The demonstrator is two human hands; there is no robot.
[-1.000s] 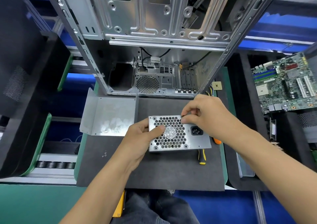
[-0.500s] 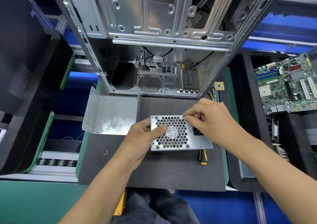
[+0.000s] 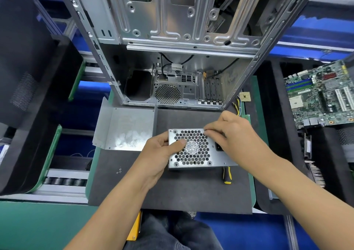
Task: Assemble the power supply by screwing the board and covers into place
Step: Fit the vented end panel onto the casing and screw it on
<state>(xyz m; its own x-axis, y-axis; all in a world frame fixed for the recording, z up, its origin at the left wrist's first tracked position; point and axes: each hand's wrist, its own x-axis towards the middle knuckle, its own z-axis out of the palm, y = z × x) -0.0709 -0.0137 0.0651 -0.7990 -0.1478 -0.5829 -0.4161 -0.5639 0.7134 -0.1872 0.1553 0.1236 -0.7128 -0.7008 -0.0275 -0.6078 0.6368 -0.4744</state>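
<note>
A silver power supply [image 3: 193,161] with a honeycomb fan grille stands on the dark mat [image 3: 172,190]. My left hand [image 3: 159,154] grips its left side, thumb pressed on the grille. My right hand [image 3: 231,134] rests over the unit's top right, fingertips pinched at the upper edge of the grille; whatever they pinch is too small to see. A bent metal cover [image 3: 126,129] lies flat to the left of the unit. A black and yellow screwdriver [image 3: 227,176] lies just under the unit's right end. A few small screws [image 3: 119,170] sit on the mat's left part.
An open computer case [image 3: 182,58] towers behind the mat. A motherboard [image 3: 321,94] lies at the right on black foam. Black foam trays [image 3: 28,96] stand at the left, with a roller conveyor [image 3: 63,181] beneath. A small chip [image 3: 245,96] lies by the case's right corner.
My right hand has slid a little down and right along the unit's top edge, fingertips still pinched there. My left hand keeps the same grip. The view shifted slightly.
</note>
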